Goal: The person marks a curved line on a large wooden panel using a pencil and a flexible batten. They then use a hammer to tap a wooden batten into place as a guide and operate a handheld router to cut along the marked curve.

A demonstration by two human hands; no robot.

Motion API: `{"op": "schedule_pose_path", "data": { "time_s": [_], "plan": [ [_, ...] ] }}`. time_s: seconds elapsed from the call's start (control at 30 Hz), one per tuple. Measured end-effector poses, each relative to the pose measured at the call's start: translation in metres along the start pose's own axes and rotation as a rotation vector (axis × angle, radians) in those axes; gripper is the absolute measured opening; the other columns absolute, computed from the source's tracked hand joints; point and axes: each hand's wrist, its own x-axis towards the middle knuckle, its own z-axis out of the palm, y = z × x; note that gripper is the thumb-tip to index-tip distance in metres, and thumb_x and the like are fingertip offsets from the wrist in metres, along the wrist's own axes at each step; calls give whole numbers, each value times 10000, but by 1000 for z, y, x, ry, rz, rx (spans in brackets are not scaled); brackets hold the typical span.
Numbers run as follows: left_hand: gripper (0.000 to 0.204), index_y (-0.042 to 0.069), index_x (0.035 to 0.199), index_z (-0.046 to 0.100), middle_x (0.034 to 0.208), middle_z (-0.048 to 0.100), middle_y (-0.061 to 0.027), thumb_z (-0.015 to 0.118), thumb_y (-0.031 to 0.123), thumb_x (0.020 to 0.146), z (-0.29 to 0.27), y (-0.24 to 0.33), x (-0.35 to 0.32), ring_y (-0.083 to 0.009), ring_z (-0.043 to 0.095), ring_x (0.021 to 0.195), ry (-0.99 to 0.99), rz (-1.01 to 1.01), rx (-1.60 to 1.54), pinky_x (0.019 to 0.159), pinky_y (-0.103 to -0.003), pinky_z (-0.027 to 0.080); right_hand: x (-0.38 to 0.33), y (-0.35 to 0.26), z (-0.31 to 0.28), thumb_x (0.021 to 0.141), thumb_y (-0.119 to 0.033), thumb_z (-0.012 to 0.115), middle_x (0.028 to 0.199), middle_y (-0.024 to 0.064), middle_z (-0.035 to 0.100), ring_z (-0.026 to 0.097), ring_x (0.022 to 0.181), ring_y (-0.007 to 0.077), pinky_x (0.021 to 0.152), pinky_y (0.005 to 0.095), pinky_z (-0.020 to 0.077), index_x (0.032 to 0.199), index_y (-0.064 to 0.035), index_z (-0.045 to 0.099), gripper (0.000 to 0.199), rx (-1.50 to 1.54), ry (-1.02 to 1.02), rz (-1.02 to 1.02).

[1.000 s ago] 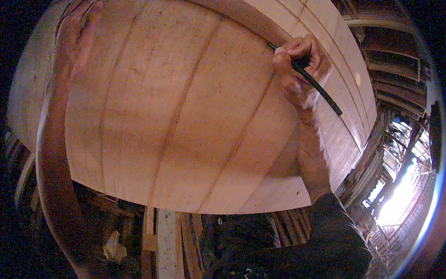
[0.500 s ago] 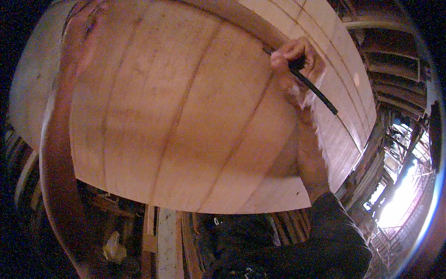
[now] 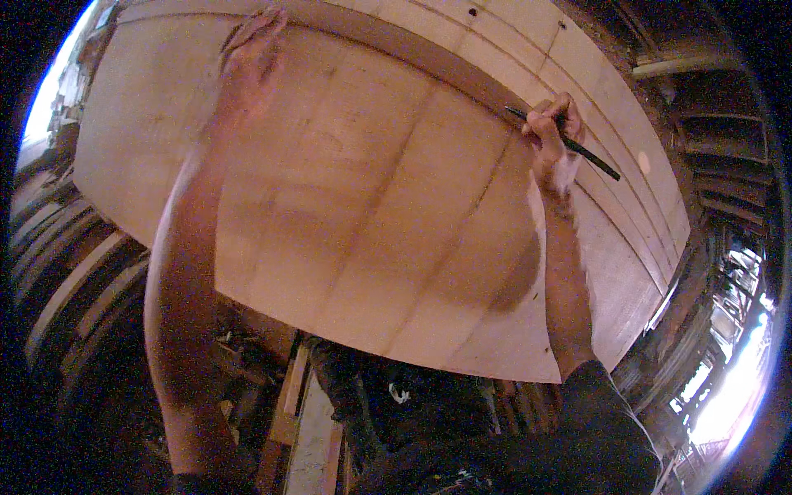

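A large pale wooden panel with several dark lines across it fills the middle of the head view. Along its far side runs a long brown wooden strip, curved in this view. My left hand lies at the far left near this strip, its fingers stretched out and somewhat blurred. Between the fingers and thumb of my right hand is a slim dark pencil. Its pointed tip faces left over the strip's right end; whether it touches the wood I cannot tell.
Beyond the strip, more pale wood carries lines and small dark holes. Stacked boards stand at the left, and shelves or beams at the far right. Upright planks show below the panel's near edge. Bright daylight enters at both sides.
The view has shifted, and both hands appear farther right. The pencil has turned in my right hand; its tip now shows clearly. The left hand stays by the far strip.
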Motion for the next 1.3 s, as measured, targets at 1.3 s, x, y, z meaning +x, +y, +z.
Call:
{"op": "schedule_pose_path", "data": {
  "time_s": [1.3],
  "plan": [
    [408, -9, 1277, 657, 1326, 636, -210, 554, 159, 920, 5, 100, 4, -391, 532, 1311, -129, -44, 202, 1138, -475, 382, -9, 52, -10, 820, -176, 807, 770, 86, 638, 607, 719, 142, 675, 296, 515, 802, -84, 488, 333, -228, -110, -291]
  ]
}}
